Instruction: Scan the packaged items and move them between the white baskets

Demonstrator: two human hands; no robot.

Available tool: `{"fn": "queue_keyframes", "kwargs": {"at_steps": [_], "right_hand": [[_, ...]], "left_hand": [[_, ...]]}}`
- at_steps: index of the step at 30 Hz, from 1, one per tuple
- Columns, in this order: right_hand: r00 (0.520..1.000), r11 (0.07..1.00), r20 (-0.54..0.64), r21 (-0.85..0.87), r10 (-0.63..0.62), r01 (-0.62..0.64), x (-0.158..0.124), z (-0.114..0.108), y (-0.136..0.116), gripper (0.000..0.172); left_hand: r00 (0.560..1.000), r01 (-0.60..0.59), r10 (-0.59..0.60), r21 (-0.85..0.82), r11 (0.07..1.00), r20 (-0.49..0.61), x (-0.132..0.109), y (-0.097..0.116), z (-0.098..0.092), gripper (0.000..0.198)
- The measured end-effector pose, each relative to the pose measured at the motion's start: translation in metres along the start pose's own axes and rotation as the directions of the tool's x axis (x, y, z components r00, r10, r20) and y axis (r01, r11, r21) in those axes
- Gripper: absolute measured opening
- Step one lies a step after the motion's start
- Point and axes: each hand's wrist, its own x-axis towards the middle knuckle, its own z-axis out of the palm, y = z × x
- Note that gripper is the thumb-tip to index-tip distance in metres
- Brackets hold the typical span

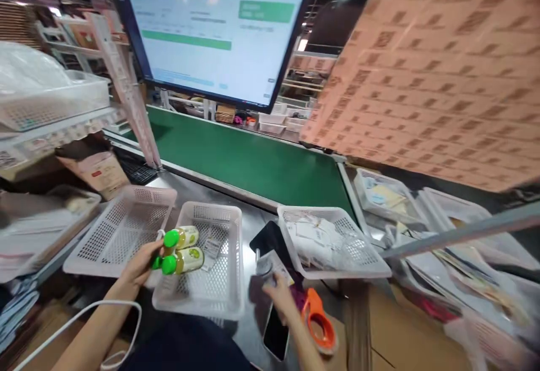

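Note:
My left hand is closed at the green-capped end of small bottles at the left rim of a white perforated basket. Two bottles show: an upper bottle and a lower bottle, both with yellowish contents and pale labels. A bit of green beside my fingers may be another cap. A small labelled packet lies in the basket. To the right, my right hand grips a clear plastic package, blurred by motion. Below that hand lies a dark-screened phone.
An orange tape dispenser lies right of the phone. Other baskets stand at left and right, the right basket holding clear-wrapped white items. Behind runs a green conveyor belt under a monitor. A white cable loops over my left forearm.

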Motion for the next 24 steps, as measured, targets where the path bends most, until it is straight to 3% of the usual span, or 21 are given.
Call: {"fn": "queue_keyframes", "kwargs": {"at_steps": [2, 4, 7, 9, 10, 11, 13, 14, 16, 17, 18, 21, 24], "right_hand": [[0.999, 0.992, 0.015, -0.119, 0.038, -0.036, -0.023, 0.058, 0.029, 0.06], [0.999, 0.983, 0.019, -0.178, 0.051, -0.047, -0.033, 0.088, 0.046, 0.076], [0.999, 0.983, 0.017, -0.182, 0.036, -0.032, -0.03, 0.092, 0.044, 0.086], [0.992, 0.986, 0.003, -0.111, -0.124, 0.124, -0.021, 0.086, 0.023, 0.088], [0.966, 0.964, 0.028, -0.06, -0.259, 0.26, -0.017, 0.085, 0.007, 0.088], [0.908, 0.911, 0.088, 0.0, -0.41, 0.412, -0.013, 0.088, -0.012, 0.09], [0.714, 0.772, 0.305, 0.152, -0.631, 0.617, -0.006, 0.104, -0.05, 0.096], [0.618, 0.732, 0.412, 0.225, -0.669, 0.643, -0.004, 0.115, -0.067, 0.097], [0.519, 0.726, 0.537, 0.299, -0.665, 0.62, 0.0, 0.138, -0.091, 0.09], [0.513, 0.738, 0.563, 0.299, -0.648, 0.605, 0.001, 0.148, -0.096, 0.082], [0.536, 0.755, 0.559, 0.288, -0.632, 0.59, 0.001, 0.157, -0.097, 0.074], [0.674, 0.813, 0.459, 0.264, -0.579, 0.519, -0.008, 0.174, -0.082, 0.06], [0.809, 0.874, 0.339, 0.258, -0.481, 0.412, -0.023, 0.19, -0.062, 0.061]], "left_hand": [[0.999, -0.038, 0.038, 0.031, 0.999, 0.002, -0.001, 0.001, 0.0, 0.061], [0.999, -0.049, 0.048, 0.065, 0.997, 0.02, -0.005, -0.004, -0.001, 0.061], [0.996, -0.082, 0.076, 0.148, 0.986, 0.051, -0.011, -0.019, -0.005, 0.059], [0.991, -0.125, 0.111, 0.223, 0.967, 0.073, -0.01, -0.03, -0.006, 0.056], [0.988, -0.143, 0.124, 0.26, 0.955, 0.089, -0.008, -0.035, -0.005, 0.054], [0.986, -0.154, 0.126, 0.296, 0.943, 0.112, -0.006, -0.039, -0.003, 0.053], [0.979, -0.155, 0.094, 0.363, 0.919, 0.181, -0.001, -0.045, 0.004, 0.052], [0.974, -0.153, 0.072, 0.386, 0.91, 0.215, 0.002, -0.047, 0.007, 0.053], [0.971, -0.127, 0.027, 0.413, 0.902, 0.239, 0.006, -0.05, 0.013, 0.055], [0.975, -0.1, 0.005, 0.417, 0.903, 0.222, 0.007, -0.052, 0.015, 0.056], [0.981, -0.071, -0.01, 0.413, 0.908, 0.192, 0.008, -0.055, 0.016, 0.057], [0.992, -0.028, -0.025, 0.393, 0.919, 0.127, 0.011, -0.067, 0.018, 0.059], [0.997, -0.026, -0.003, 0.382, 0.924, 0.075, 0.014, -0.083, 0.016, 0.063]]}}
